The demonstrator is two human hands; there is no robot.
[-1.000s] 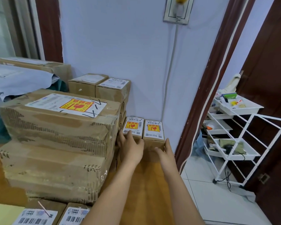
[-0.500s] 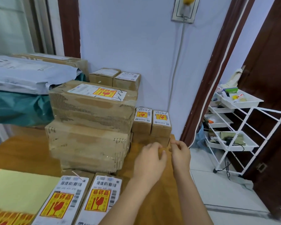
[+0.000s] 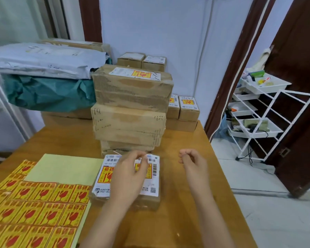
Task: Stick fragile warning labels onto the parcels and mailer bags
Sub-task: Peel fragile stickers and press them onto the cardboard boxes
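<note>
Two small cardboard parcels [image 3: 154, 181] lie side by side on the wooden table [image 3: 186, 212], each with a white shipping label and a yellow fragile label on top. My left hand [image 3: 129, 176] hovers over them with loosely curled fingers, its fingertips near their far edge, and hides much of both labels. My right hand [image 3: 192, 162] hangs above bare table to their right, fingers loosely curled, holding nothing. A sheet of yellow fragile labels [image 3: 34, 210] lies at the front left, partly on a pale yellow backing sheet [image 3: 64, 169].
A stack of large cardboard boxes [image 3: 131, 111] stands behind the parcels, the top one labelled. Small labelled boxes [image 3: 189, 108] sit at the back right. Grey [image 3: 43, 59] and teal mailer bags [image 3: 48, 93] are piled back left. A white trolley [image 3: 258, 113] stands right of the table edge.
Both hands have drawn back from the small boxes at the back wall to the near parcels. The view has tilted down, showing the label sheet.
</note>
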